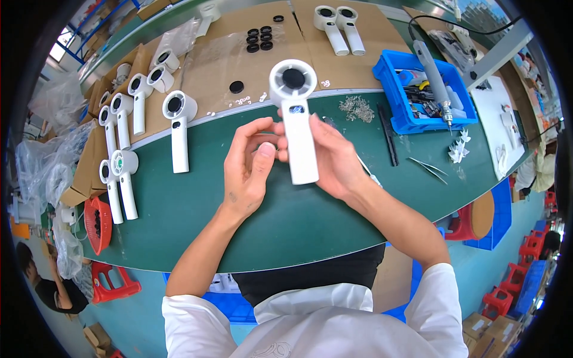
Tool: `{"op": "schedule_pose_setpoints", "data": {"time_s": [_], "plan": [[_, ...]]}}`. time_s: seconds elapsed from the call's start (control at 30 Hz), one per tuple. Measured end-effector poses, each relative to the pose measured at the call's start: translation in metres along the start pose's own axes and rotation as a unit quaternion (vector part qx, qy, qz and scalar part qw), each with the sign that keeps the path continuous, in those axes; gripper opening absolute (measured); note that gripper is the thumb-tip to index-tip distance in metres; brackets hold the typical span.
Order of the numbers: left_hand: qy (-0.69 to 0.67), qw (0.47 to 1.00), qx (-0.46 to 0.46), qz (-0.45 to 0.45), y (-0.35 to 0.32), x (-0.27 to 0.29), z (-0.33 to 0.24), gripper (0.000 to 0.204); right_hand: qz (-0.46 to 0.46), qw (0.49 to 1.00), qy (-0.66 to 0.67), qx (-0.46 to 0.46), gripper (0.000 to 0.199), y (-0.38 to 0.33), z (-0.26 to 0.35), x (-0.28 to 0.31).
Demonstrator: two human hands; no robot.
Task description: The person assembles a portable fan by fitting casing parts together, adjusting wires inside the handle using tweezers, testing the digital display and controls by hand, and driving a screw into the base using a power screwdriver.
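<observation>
A white handheld fan [302, 156] with a round ring head and a black centre disc is held upright over the green table. My right hand [335, 156] grips its handle from the right, thumb along the side and fingertips showing past the left edge. A small dark display, partly lit, faces up on the handle below the head. Close by on the left, my left hand [246, 161] has loosely curled fingers with the thumb apart and holds nothing that I can see. Its fingertips come near the handle; whether they touch it is unclear.
More white fans [180, 131] lie at left; two [338, 30] lie on cardboard behind. Black discs [259, 39] sit there too. At right are a blue bin [412, 124] with an electric screwdriver [434, 77], a screw pile [357, 108], tweezers [428, 167] and a red basket [98, 225] at far left.
</observation>
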State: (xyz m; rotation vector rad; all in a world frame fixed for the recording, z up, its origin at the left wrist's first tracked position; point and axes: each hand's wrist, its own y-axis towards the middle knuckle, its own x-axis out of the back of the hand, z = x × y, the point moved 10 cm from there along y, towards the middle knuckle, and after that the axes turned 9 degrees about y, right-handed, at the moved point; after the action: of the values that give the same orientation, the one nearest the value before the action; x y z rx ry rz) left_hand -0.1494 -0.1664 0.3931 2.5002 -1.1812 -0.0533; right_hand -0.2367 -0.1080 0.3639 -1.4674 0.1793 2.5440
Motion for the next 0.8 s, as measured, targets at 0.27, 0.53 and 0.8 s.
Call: {"op": "schedule_pose_setpoints", "data": {"time_s": [0.27, 0.53, 0.8], "plan": [[0.052, 0.998, -0.021, 0.028, -0.003, -0.008, -0.001, 0.037, -0.028, 0.994, 0.094, 0.049, 0.049, -0.001, 0.028, 0.005], [0.034, 0.998, -0.031, -0.044, -0.001, 0.011, 0.001, 0.053, 0.055, 0.997, -0.046, 0.017, 0.050, -0.001, 0.006, -0.012], [0.049, 0.990, -0.133, -0.005, 0.008, 0.016, -0.032, 0.083, 0.110, 0.980, -0.161, -0.028, 0.036, -0.021, -0.020, -0.031]]}}
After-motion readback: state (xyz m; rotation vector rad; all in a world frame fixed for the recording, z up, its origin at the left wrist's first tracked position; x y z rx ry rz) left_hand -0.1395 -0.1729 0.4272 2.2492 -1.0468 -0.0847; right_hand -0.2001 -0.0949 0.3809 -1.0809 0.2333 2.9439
